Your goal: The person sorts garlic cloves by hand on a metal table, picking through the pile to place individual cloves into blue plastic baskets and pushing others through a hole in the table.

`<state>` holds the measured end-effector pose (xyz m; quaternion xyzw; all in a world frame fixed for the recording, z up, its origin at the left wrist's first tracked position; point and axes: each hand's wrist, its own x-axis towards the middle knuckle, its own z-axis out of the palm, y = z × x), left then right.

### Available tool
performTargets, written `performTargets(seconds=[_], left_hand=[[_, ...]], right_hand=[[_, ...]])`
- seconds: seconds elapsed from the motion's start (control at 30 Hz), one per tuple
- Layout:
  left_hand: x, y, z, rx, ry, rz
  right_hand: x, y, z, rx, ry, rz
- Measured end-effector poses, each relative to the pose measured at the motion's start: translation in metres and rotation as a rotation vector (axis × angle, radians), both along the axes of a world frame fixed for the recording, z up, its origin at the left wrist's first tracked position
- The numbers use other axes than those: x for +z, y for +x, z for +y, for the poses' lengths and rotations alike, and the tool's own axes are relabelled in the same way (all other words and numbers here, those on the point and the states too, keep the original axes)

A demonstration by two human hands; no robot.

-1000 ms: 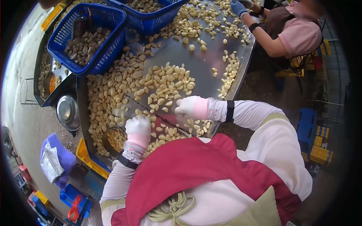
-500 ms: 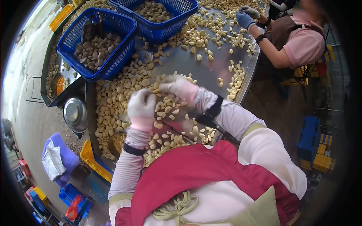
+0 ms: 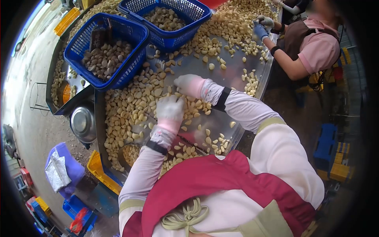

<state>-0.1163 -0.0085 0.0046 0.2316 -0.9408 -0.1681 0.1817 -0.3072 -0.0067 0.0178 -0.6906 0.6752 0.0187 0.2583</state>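
My left hand, in a white glove with a pink cuff, is closed over the pale garlic cloves spread on the metal table. Its fingers curl down, hiding whatever they hold. Just beyond it and to the right, my right hand in a matching glove is also closed, low among the cloves. Its fingertips face away, so I cannot make out what is in them. A small gap separates the two hands.
Two blue baskets holding browner cloves stand at the table's far left. A co-worker's gloved hands work over cloves at the far right. A metal bowl sits beside the left edge, near a yellow crate.
My left hand has moved right and its fingers have curled tighter. My right hand has shifted slightly right. Something red has appeared behind the farther basket.
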Motion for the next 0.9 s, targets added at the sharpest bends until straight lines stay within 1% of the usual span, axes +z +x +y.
performTargets(seconds=[0.03,0.07,0.1,0.17,0.2,0.23,0.27,0.3,0.33,0.37,0.4,0.43,0.47,0.5,0.53,0.57,0.6,0.63,0.67,0.7,0.73,0.8,0.83,0.87,0.9], left_hand=[[-0.003,-0.004,0.001,0.007,-0.005,0.009],[-0.005,-0.009,-0.001,-0.04,-0.089,-0.08],[-0.005,-0.015,-0.004,-0.082,-0.174,-0.169],[-0.003,-0.019,-0.003,-0.039,-0.156,-0.15],[-0.004,-0.017,0.001,-0.024,-0.124,-0.15],[-0.003,-0.018,-0.001,-0.031,-0.095,-0.107],[-0.002,-0.015,-0.001,-0.042,-0.097,-0.119],[0.003,-0.013,-0.003,-0.017,-0.004,-0.046],[0.01,-0.013,-0.006,0.009,0.087,0.03],[0.019,-0.004,-0.007,0.086,0.099,0.112],[0.03,0.003,-0.011,0.088,0.089,0.116],[0.037,0.015,-0.014,0.17,0.147,0.227],[0.043,0.026,-0.016,0.258,0.204,0.34],[0.052,0.037,-0.015,0.286,0.266,0.412],[0.052,0.045,-0.012,0.305,0.268,0.409],[0.051,0.053,-0.007,0.349,0.268,0.396],[0.05,0.061,-0.001,0.389,0.266,0.383],[0.044,0.067,0.006,0.434,0.285,0.358],[0.041,0.074,0.011,0.439,0.214,0.276],[0.039,0.084,0.014,0.379,0.226,0.162],[0.039,0.093,0.016,0.318,0.234,0.052],[0.045,0.104,0.018,0.294,0.264,0.107],[0.053,0.111,0.015,0.214,0.407,0.166],[0.057,0.119,0.012,0.128,0.549,0.223],[0.058,0.125,0.015,0.134,0.55,0.218]], right_hand=[[0.002,0.005,0.002,-0.026,0.02,0.006],[0.006,0.006,0.0,-0.051,0.036,0.015],[0.017,-0.001,-0.003,0.009,0.019,0.003],[0.051,-0.002,-0.018,-0.086,-0.452,-0.001],[0.086,0.0,-0.025,-0.101,-0.827,-0.162],[0.105,-0.011,-0.048,0.027,-1.205,-0.286],[0.129,-0.014,-0.056,-0.09,-1.191,-0.342],[0.142,-0.019,-0.066,-0.192,-1.177,0.229],[0.138,-0.023,-0.071,-0.264,-1.23,0.508],[0.136,-0.017,-0.065,-0.246,-1.244,0.407],[0.134,-0.003,-0.053,-0.218,-1.253,0.301],[0.126,0.017,-0.035,-0.183,-1.088,0.116],[0.11,0.036,-0.014,-0.182,-0.803,-0.031],[0.088,0.048,0.0,-0.085,-0.369,-0.023],[0.055,0.056,0.01,-0.044,-0.101,-0.27],[0.028,0.071,0.025,-0.1,-0.134,-0.483],[0.014,0.086,0.039,-0.16,-0.167,-0.695],[0.021,0.096,0.045,-0.186,-0.148,-0.668],[0.029,0.105,0.05,-0.214,-0.132,-0.642],[0.029,0.112,0.053,-0.269,-0.06,-0.744],[0.024,0.118,0.056,-0.265,-0.063,-0.748],[0.011,0.128,0.062,-0.299,0.029,-0.979],[0.023,0.128,0.062,-0.361,0.277,-1.126],[0.029,0.13,0.062,-0.362,0.272,-1.123],[0.033,0.133,0.064,-0.333,0.342,-1.221]])
